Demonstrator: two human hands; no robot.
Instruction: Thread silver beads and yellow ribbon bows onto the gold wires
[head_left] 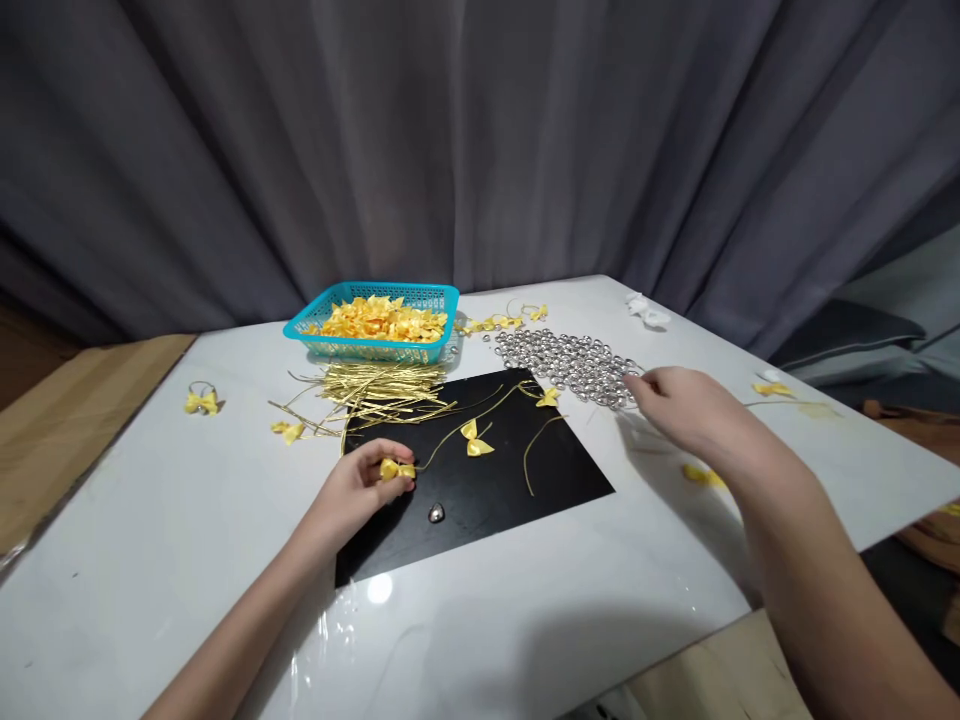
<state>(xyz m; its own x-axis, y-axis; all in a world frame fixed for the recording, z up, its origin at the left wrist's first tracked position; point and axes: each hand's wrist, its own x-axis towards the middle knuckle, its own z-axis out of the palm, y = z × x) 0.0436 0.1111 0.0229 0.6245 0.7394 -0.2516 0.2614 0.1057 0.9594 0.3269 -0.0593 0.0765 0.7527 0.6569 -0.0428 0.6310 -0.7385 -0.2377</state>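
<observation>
My left hand (375, 475) pinches a yellow ribbon bow (397, 469) above a black mat (487, 500). A thin gold wire (465, 425) runs from beside the bow toward the mat's far corner. On the mat lie another yellow bow (476, 440), a curved piece of gold wire (526, 460) and one shiny silver piece (436, 513), close to my left hand. My right hand (671, 400) reaches to the right edge of a heap of small silver pieces (570, 362), its fingertips closed together. Whatever they hold, if anything, is too small to make out.
A blue plastic basket (360, 349) full of yellow bows stands at the back, with a bundle of gold wires (382, 385) before it. Several bows lie scattered about the white table (187, 540). A crumpled white scrap (646, 311) sits back right; cardboard (82, 400) lies left.
</observation>
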